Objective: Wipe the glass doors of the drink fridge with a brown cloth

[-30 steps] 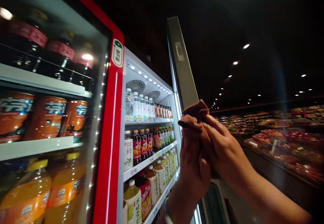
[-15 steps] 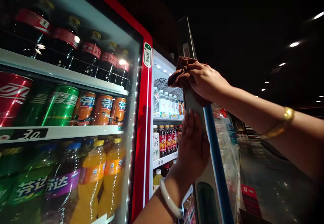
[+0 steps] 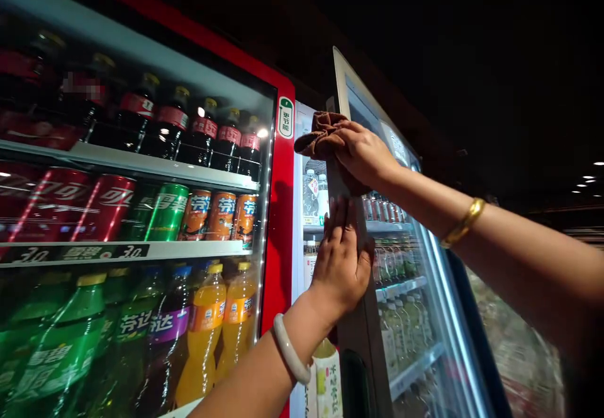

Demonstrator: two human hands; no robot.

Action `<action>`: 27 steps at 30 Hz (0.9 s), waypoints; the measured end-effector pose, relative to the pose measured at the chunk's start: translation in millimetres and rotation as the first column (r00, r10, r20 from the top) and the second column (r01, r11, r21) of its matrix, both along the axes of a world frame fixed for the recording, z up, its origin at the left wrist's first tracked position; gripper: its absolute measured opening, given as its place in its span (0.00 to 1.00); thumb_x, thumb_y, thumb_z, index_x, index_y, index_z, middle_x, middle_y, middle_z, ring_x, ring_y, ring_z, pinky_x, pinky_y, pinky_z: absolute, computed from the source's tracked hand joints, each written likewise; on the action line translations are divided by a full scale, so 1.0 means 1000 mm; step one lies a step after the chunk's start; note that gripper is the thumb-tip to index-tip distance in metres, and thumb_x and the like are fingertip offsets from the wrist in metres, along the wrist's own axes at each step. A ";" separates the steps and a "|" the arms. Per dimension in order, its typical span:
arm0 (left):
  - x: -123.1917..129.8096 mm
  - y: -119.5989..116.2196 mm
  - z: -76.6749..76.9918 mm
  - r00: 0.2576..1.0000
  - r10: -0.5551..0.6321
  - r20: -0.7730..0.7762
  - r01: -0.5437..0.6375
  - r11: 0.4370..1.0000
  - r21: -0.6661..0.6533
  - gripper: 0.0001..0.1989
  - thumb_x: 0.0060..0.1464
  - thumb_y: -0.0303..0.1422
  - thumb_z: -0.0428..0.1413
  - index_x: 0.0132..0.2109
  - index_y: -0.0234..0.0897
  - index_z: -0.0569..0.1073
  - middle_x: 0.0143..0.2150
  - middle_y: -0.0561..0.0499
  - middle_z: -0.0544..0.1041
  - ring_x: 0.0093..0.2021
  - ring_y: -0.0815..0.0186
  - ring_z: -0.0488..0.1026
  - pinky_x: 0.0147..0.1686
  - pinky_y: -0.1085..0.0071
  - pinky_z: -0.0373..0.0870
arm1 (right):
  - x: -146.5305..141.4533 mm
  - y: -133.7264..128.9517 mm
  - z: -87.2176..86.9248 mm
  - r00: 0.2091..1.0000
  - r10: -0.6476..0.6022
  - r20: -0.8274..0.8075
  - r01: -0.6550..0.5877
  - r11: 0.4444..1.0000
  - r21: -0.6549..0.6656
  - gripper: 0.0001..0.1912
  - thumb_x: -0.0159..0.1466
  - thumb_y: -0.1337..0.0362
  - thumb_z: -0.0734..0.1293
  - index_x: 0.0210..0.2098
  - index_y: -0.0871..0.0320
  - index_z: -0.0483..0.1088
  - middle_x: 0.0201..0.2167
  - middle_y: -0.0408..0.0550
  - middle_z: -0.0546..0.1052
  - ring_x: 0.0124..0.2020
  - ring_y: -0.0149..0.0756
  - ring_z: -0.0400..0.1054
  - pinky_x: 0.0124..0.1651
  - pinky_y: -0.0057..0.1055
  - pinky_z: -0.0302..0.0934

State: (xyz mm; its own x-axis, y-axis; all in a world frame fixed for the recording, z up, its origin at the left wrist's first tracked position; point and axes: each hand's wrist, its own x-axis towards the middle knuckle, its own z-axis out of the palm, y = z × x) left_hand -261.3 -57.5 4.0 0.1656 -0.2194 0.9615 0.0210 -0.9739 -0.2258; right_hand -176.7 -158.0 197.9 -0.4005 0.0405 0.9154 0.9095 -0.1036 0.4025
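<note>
My right hand (image 3: 365,157), with a gold bangle on its forearm, grips a brown cloth (image 3: 321,135) and presses it against the upper edge of a partly open fridge door (image 3: 356,336). Lower down on the same door frame, my left hand (image 3: 342,260) lies flat, fingers stretched upward, a pale bangle round its wrist. A dark recessed handle (image 3: 353,380) shows in the frame below that hand. Behind the door, bottles in the lit cabinet are partly hidden by my hands.
At the left stands a red-framed drinks fridge (image 3: 282,216) holding cola bottles (image 3: 172,122), cans (image 3: 167,210) and orange soda bottles (image 3: 207,311) behind glass. Shelved bottles (image 3: 401,323) appear in the open door's glass. Something wrapped in clear plastic (image 3: 519,342) stands at the lower right.
The view has swung and the door now sits at a wider angle, its glass face showing. Both hands remain on the door frame, the right still with the cloth.
</note>
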 end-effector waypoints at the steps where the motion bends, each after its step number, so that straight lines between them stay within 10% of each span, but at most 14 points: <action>1: -0.002 0.002 0.001 0.999 0.041 -0.025 -0.042 0.999 -0.010 0.34 0.74 0.41 0.42 0.80 0.35 0.47 0.80 0.35 0.55 0.81 0.50 0.50 0.77 0.44 0.57 | 0.004 0.005 -0.008 0.998 0.057 0.012 -0.057 0.998 -0.001 0.17 0.70 0.62 0.61 0.51 0.56 0.79 0.64 0.53 0.76 0.62 0.48 0.73 0.67 0.48 0.69; 8: -0.004 0.014 0.015 0.944 0.313 -0.102 -0.307 0.949 0.064 0.34 0.71 0.35 0.42 0.79 0.28 0.49 0.83 0.36 0.46 0.83 0.53 0.44 0.79 0.49 0.51 | 0.047 0.054 -0.055 0.922 0.384 -0.042 -0.383 0.923 0.028 0.21 0.71 0.59 0.61 0.59 0.56 0.76 0.66 0.54 0.74 0.69 0.46 0.68 0.72 0.49 0.65; 13: -0.006 0.025 0.028 0.811 0.568 -0.137 -0.570 0.821 0.030 0.35 0.70 0.35 0.45 0.79 0.26 0.50 0.82 0.36 0.49 0.82 0.49 0.48 0.79 0.48 0.53 | 0.064 0.092 -0.051 0.896 0.436 -0.089 -0.435 0.900 0.029 0.20 0.73 0.58 0.59 0.56 0.52 0.78 0.67 0.51 0.74 0.69 0.47 0.68 0.71 0.52 0.66; 17: -0.012 0.039 0.028 0.666 0.728 -0.163 -0.728 0.682 0.067 0.32 0.73 0.41 0.43 0.75 0.27 0.61 0.78 0.37 0.62 0.78 0.49 0.59 0.78 0.47 0.52 | 0.085 0.114 -0.082 0.894 0.438 -0.095 -0.435 0.899 0.050 0.20 0.74 0.58 0.59 0.58 0.52 0.76 0.72 0.54 0.68 0.73 0.50 0.63 0.75 0.58 0.60; 27: 0.003 0.078 0.015 0.477 0.860 -0.180 -0.815 0.510 0.276 0.37 0.74 0.51 0.45 0.74 0.24 0.63 0.76 0.33 0.64 0.80 0.49 0.55 0.80 0.48 0.47 | 0.124 0.162 -0.129 0.916 0.361 -0.177 -0.348 0.932 0.101 0.23 0.72 0.64 0.57 0.61 0.56 0.74 0.65 0.59 0.75 0.68 0.52 0.69 0.74 0.65 0.59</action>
State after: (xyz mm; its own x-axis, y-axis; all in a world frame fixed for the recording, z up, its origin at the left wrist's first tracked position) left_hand -258.5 20.5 18.6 0.5744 0.0447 0.8174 0.7291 -0.4820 -0.4860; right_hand -53.1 4.4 69.2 -0.1963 -0.1347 0.9713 0.9500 0.2190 0.2224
